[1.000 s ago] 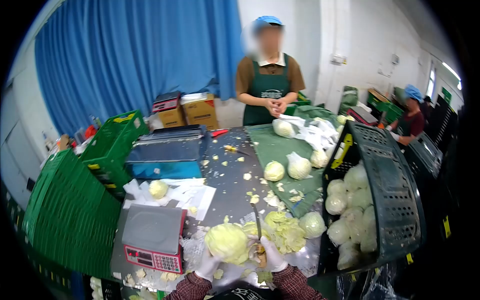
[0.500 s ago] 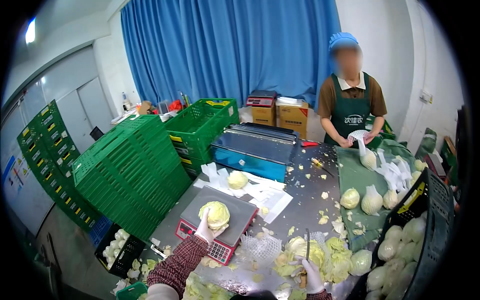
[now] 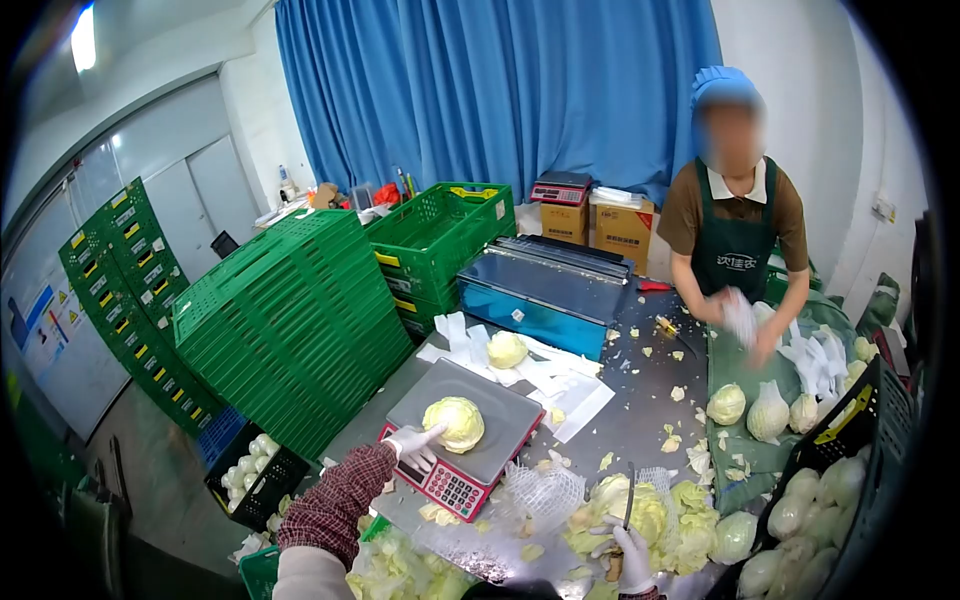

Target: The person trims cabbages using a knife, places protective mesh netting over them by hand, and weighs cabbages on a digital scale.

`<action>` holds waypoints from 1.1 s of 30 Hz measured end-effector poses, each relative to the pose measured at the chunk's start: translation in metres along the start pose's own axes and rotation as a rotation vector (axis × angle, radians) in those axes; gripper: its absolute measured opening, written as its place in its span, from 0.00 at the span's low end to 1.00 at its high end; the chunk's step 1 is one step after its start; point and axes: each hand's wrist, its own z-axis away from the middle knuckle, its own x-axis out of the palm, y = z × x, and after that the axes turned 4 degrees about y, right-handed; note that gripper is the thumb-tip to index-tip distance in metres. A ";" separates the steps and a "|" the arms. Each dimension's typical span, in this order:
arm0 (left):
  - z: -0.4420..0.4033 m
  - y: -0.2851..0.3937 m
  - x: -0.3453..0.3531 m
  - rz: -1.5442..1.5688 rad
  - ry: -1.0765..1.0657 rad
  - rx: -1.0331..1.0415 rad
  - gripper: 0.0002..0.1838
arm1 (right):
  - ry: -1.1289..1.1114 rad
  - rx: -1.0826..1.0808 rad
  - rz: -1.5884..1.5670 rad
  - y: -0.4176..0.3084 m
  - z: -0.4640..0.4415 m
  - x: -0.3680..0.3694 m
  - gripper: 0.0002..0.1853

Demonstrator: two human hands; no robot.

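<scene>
A trimmed pale-green cabbage [image 3: 454,425] rests on the plate of a red and grey digital scale [image 3: 520,410]. My left hand [image 3: 415,447], in a white glove, is open beside it, with fingers extended over the scale's front and a fingertip at the cabbage's left side. My right hand [image 3: 632,562], also gloved, is closed around a knife [image 3: 630,496] whose narrow dark blade points up. Behind the blade lie loose cabbage leaves [image 3: 690,525] and white foam netting [image 3: 545,490]. Another cabbage [image 3: 507,349] sits on white netting beyond the scale.
A co-worker [image 3: 740,220] stands across the table, hands blurred over netted cabbages [image 3: 768,412] on green cloth. A black crate [image 3: 880,430] of wrapped cabbages stands at right. Green crates [image 3: 290,330] are stacked at left. A blue-sided wrapping machine [image 3: 535,310] sits behind the scale.
My left hand has let go of the cabbage, now resting on the scale, and drawn back to its left side. The co-worker leans lower. My view has shifted slightly left.
</scene>
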 end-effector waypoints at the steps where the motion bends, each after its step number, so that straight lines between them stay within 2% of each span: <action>1: 0.006 0.004 -0.004 -0.230 0.064 -0.027 0.51 | -0.008 0.006 0.005 -0.002 0.001 0.002 0.16; 3: 0.007 0.007 -0.010 -0.311 0.136 -0.055 0.53 | -0.019 -0.044 0.042 -0.006 0.003 0.004 0.15; 5: 0.019 0.023 -0.018 -0.803 0.182 0.001 0.53 | -0.078 -0.098 0.039 -0.001 -0.003 -0.001 0.17; 6: 0.017 0.022 -0.021 -0.942 0.298 0.092 0.53 | -0.133 -0.156 0.031 0.000 -0.005 -0.004 0.20; 7: 0.012 0.018 -0.026 -0.938 0.297 0.087 0.53 | -0.136 -0.153 0.034 0.002 -0.006 -0.007 0.20; 9: 0.010 0.016 -0.036 -0.833 0.495 0.347 0.53 | -0.145 -0.185 0.020 0.002 -0.005 -0.010 0.20; 10: 0.009 0.014 -0.038 -0.692 0.577 0.375 0.54 | -0.148 -0.183 0.020 0.002 -0.005 -0.011 0.20; 11: 0.019 0.022 -0.040 -0.531 0.548 0.363 0.54 | -0.151 -0.184 0.022 0.003 -0.004 -0.013 0.20; 13: 0.003 0.013 -0.044 -0.370 0.603 0.514 0.54 | -0.156 -0.187 0.022 0.002 0.000 -0.013 0.20; 16: 0.004 0.012 -0.037 -0.308 0.536 0.584 0.58 | -0.132 -0.160 -0.036 -0.003 0.008 -0.013 0.16; 17: 0.004 0.012 -0.033 -0.344 0.454 0.577 0.65 | -0.103 -0.095 -0.011 -0.001 0.009 -0.018 0.16; 18: 0.010 0.010 -0.023 -0.361 0.430 0.636 0.68 | -0.071 -0.031 0.014 -0.001 0.010 -0.022 0.15; 20: 0.011 -0.005 0.010 -0.378 0.392 0.740 0.73 | -0.025 -0.059 0.019 -0.004 0.016 -0.019 0.15; 23: -0.004 -0.027 0.053 -0.551 0.688 0.871 0.67 | 0.074 -0.107 0.039 0.007 0.019 -0.028 0.16; 25: -0.019 -0.022 0.064 -0.372 0.758 0.870 0.62 | 0.021 -0.050 -0.059 0.035 0.009 -0.050 0.15; 27: -0.024 -0.006 0.063 -0.464 0.820 0.832 0.58 | 0.109 -0.104 -0.077 0.050 0.010 -0.055 0.14; 29: -0.028 0.012 0.062 -0.143 0.651 0.784 0.52 | 0.155 -0.145 -0.072 0.061 0.014 -0.068 0.14; 30: -0.031 0.029 0.080 0.433 0.346 0.742 0.47 | 0.091 -0.097 -0.132 0.067 0.013 -0.079 0.14; 31: 0.007 0.062 0.098 0.628 0.049 0.600 0.43 | 0.015 -0.041 -0.180 0.071 0.012 -0.085 0.14; 32: -0.053 0.053 0.108 0.834 -0.363 0.383 0.42 | -0.005 0.023 -0.252 0.069 0.016 -0.087 0.14; 33: -0.009 0.093 0.137 0.868 -0.460 0.397 0.43 | -0.008 0.023 -0.253 0.061 0.020 -0.088 0.14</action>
